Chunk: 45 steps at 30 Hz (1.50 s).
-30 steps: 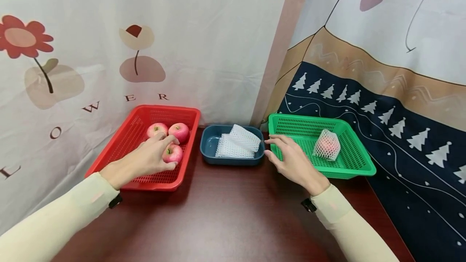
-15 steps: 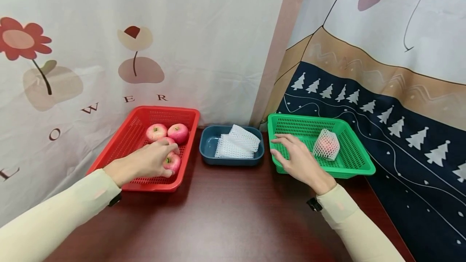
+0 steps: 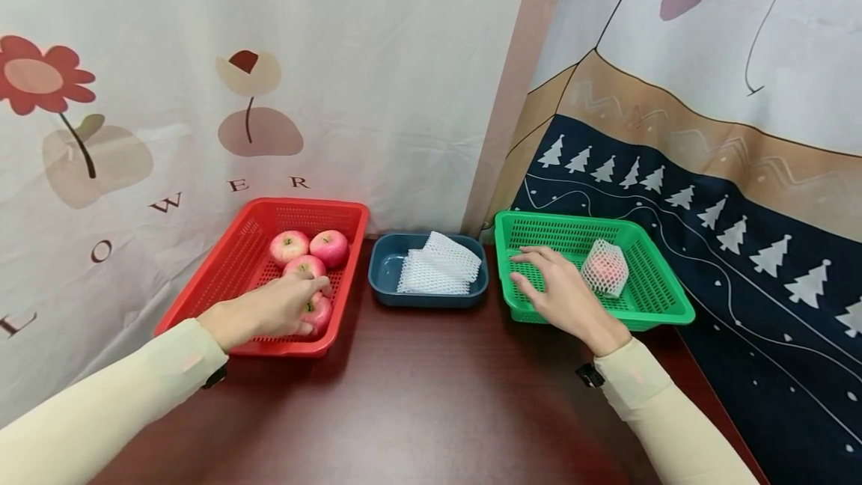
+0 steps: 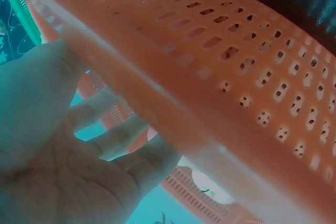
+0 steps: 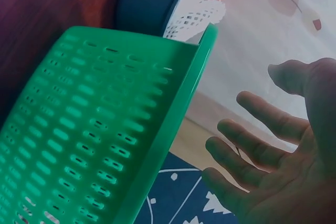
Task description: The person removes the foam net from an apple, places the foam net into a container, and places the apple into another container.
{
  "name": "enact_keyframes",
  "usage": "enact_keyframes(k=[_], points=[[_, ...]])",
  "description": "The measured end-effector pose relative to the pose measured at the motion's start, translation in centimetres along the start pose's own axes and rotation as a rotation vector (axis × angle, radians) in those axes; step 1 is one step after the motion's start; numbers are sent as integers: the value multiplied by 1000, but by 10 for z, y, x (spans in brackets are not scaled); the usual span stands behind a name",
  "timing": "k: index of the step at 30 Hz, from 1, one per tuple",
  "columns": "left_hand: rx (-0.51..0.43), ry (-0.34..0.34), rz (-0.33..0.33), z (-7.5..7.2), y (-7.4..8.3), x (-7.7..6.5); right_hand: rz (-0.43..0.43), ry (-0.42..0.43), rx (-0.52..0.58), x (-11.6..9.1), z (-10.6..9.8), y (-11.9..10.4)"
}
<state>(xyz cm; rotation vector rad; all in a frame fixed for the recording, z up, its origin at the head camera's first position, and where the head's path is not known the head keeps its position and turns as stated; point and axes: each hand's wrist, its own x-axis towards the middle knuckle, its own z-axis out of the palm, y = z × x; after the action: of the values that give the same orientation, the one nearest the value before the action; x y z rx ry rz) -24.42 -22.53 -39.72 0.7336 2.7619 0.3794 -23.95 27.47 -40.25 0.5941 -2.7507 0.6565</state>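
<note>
My left hand (image 3: pixel 272 310) reaches into the red basket (image 3: pixel 191 292), its thumb and fingers round the frontmost red apple (image 3: pixel 318 313). Part of that apple is hidden by the hand. Three more apples lie just behind: one (image 3: pixel 289 247) at the back left, another (image 3: pixel 329 248) at the back right, a third (image 3: pixel 305 266) close to the fingers. In the left wrist view the basket's rim hides the fingertips. My right hand (image 3: pixel 569 298) hovers over the left side of the green basket (image 3: pixel 656 314), holding nothing, fingers spread. In the right wrist view its fingers stand apart from the rim.
Inside the green basket sits a fruit in a white foam net (image 3: pixel 604 268). Between the baskets stands a small blue tub (image 3: pixel 387 296) with white foam net sleeves (image 3: pixel 439 268) in it. All rest on a dark reddish table (image 3: pixel 417 388) against a printed curtain (image 3: pixel 404 81).
My left hand has moved towards me, and the front apple has shifted forward with it, uncovering another apple behind. The right hand has drifted right, from the tub's edge to over the green basket.
</note>
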Motion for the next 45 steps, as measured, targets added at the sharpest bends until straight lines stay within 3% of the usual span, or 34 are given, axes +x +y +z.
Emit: enact_keyframes(k=[10,15,24,30,37,45], points=[[12,-3,2,0,0,-3,3,-1,-4,2,-2,6],[17,33,-14,-2,1,-5,6,1,-12,3,-1,9],[57,183,9,-9,2,-7,12,-5,-7,4,-3,11],[76,287,-22,-11,6,-5,13,6,-15,5,-4,14],[93,409,-78,-10,21,-5,30,-10,-19,7,-6,17],[35,518,-17,-5,47,-4,38,2,-11,7,-8,23]])
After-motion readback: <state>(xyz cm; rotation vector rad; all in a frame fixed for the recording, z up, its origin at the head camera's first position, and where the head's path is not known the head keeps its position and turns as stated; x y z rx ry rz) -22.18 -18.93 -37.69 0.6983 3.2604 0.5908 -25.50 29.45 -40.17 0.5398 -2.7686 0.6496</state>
